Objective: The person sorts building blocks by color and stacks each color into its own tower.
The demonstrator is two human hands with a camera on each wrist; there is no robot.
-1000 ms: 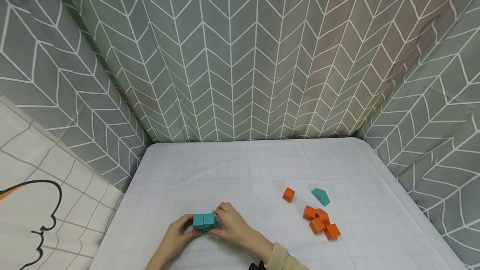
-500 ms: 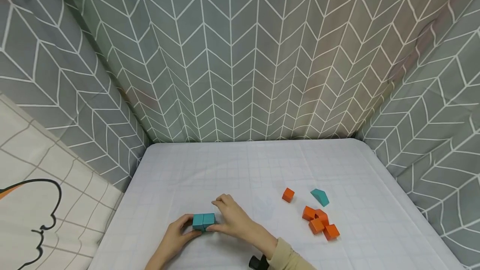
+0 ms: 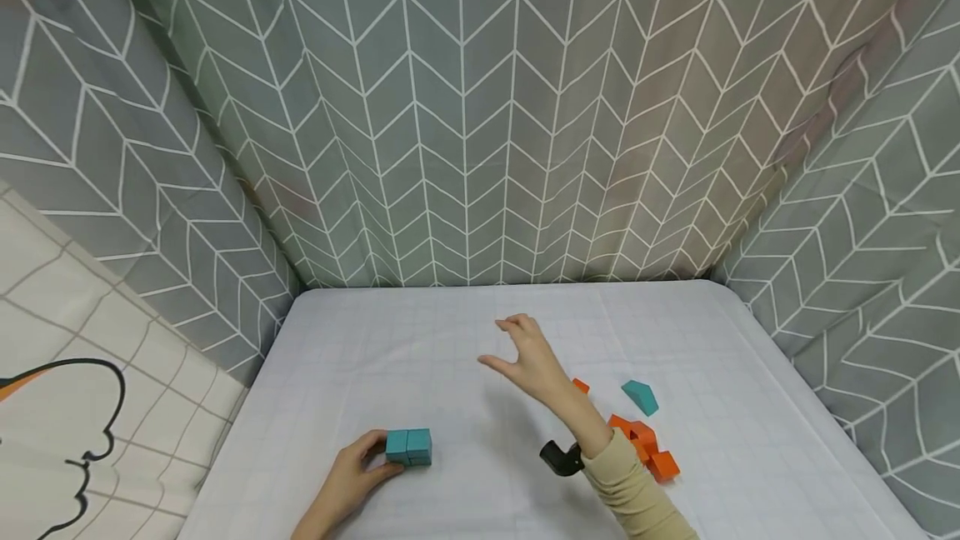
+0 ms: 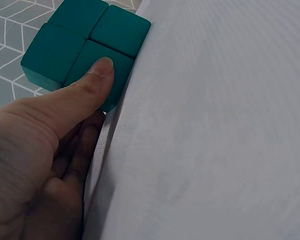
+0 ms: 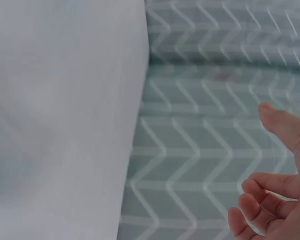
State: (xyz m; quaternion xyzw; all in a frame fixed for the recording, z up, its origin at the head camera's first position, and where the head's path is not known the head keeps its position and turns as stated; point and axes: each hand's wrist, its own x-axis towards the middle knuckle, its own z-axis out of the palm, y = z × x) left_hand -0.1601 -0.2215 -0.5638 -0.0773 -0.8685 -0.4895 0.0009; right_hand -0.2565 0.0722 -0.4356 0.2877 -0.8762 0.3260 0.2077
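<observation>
Several teal cube blocks [image 3: 408,444] stand together, two wide and two high, on the white cloth. My left hand [image 3: 352,469] grips the stack from its left side. In the left wrist view the thumb of the left hand [image 4: 55,120] presses on one lower block of the teal stack [image 4: 75,20], with the other fingers bent behind. My right hand [image 3: 532,361] is above the table, right of the stack and apart from it. Nothing is between its spread thumb and fingers; in the right wrist view the right hand [image 5: 285,190] holds nothing.
Several orange blocks [image 3: 663,465] lie in a cluster at right, partly behind the right forearm. Another orange block [image 3: 581,386] is mostly hidden by that arm. A teal slant-sided block [image 3: 640,397] lies beyond. Patterned curtains [image 3: 487,148] surround the white-covered table [image 3: 360,348].
My right hand has let go of the stack and moved up and to the right, its thumb and fingers now spread. The left hand stays on the teal blocks, which have hardly moved.
</observation>
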